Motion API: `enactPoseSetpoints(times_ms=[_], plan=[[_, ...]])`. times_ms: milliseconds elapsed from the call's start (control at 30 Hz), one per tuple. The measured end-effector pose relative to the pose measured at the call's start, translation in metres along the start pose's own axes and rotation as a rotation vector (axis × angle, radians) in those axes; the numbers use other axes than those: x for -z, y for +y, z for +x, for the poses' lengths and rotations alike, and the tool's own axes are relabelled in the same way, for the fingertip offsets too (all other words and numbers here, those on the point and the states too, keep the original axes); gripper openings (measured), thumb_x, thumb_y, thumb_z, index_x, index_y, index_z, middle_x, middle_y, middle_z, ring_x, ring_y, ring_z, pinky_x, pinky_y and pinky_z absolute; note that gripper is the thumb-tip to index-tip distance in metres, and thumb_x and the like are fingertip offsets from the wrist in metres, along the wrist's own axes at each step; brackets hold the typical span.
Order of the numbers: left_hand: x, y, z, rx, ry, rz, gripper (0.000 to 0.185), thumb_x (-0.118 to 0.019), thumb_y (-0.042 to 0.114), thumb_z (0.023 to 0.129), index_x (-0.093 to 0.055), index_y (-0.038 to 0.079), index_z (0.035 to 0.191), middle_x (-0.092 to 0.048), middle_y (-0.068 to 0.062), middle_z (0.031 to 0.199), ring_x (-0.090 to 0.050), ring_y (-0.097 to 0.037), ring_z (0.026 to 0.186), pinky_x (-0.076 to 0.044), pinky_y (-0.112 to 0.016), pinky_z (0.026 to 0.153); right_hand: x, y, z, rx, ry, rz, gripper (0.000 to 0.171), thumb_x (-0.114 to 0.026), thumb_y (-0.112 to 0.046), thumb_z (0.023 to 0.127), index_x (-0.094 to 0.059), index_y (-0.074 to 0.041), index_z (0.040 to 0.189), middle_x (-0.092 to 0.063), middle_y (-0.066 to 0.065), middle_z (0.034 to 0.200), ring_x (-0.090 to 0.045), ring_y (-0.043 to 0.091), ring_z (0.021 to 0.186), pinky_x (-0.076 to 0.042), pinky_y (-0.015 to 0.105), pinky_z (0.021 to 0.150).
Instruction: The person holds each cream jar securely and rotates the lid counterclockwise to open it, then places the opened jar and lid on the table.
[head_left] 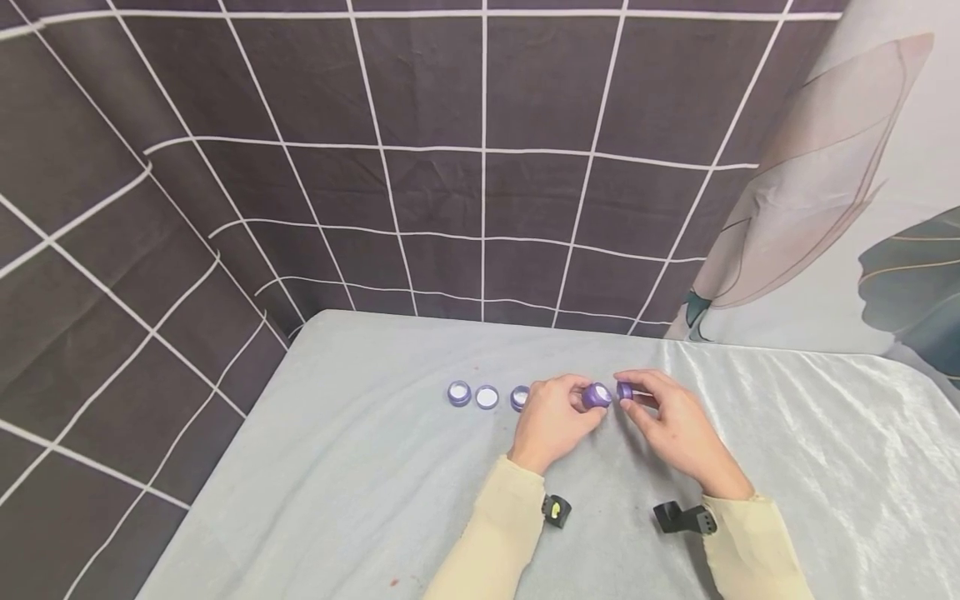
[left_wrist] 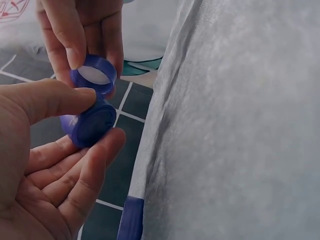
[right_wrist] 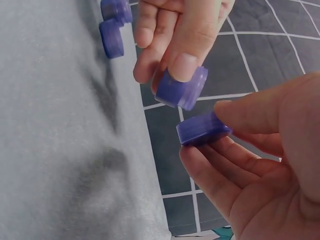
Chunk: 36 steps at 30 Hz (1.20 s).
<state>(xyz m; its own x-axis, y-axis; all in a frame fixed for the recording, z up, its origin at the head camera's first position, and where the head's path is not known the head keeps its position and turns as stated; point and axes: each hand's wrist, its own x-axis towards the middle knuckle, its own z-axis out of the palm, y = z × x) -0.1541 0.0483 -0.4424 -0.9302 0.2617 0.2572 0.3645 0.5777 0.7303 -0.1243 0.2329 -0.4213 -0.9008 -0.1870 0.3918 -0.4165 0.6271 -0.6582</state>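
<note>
My left hand (head_left: 552,417) pinches a small purple jar (head_left: 597,395) between thumb and fingers, tilted to the right. Close beside it, my right hand (head_left: 678,429) holds a shallow purple lid (head_left: 624,390) by its edge, the lid's open side turned towards the jar. A narrow gap separates jar (right_wrist: 180,90) and lid (right_wrist: 202,129) in the right wrist view. The left wrist view shows a pale lining inside the lid (left_wrist: 95,75). Left of my hands, a purple round container (head_left: 520,397) lies on the cloth, partly covered by my left hand.
Farther left on the grey cloth-covered table (head_left: 337,467) are a purple jar (head_left: 459,392) and a round purple-rimmed piece with a white face (head_left: 487,397). A dark, white-gridded curtain (head_left: 420,192) hangs behind and on the left. A leaf-patterned curtain (head_left: 817,208) is at right.
</note>
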Motion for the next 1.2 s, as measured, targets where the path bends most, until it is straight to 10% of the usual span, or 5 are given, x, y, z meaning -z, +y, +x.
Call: enactPoseSetpoints(times_ms=[700, 1200], plan=[[-0.005, 0.003, -0.001, 0.117, -0.046, 0.011, 0.036, -0.082, 0.023, 0.084, -0.073, 0.011, 0.116, -0.075, 0.004, 0.082, -0.063, 0.004, 0.067, -0.049, -0.017, 0.069, -0.01, 0.009, -0.001, -0.151, -0.012, -0.051, 0.031, -0.067, 0.003, 0.09, -0.067, 0.005, 0.121, -0.069, 0.021, 0.116, -0.069, 0.036, 0.101, -0.055, 0.046, 0.085], [-0.009, 0.003, -0.002, 0.188, -0.05, 0.052, 0.036, -0.082, 0.022, 0.084, -0.073, 0.011, 0.117, -0.076, -0.002, 0.106, -0.07, -0.015, 0.098, -0.052, -0.027, 0.087, -0.009, 0.016, -0.002, -0.283, -0.093, 0.028, 0.035, -0.069, -0.003, 0.09, -0.065, 0.005, 0.124, -0.073, 0.018, 0.104, -0.068, 0.023, 0.092, -0.051, 0.022, 0.077]])
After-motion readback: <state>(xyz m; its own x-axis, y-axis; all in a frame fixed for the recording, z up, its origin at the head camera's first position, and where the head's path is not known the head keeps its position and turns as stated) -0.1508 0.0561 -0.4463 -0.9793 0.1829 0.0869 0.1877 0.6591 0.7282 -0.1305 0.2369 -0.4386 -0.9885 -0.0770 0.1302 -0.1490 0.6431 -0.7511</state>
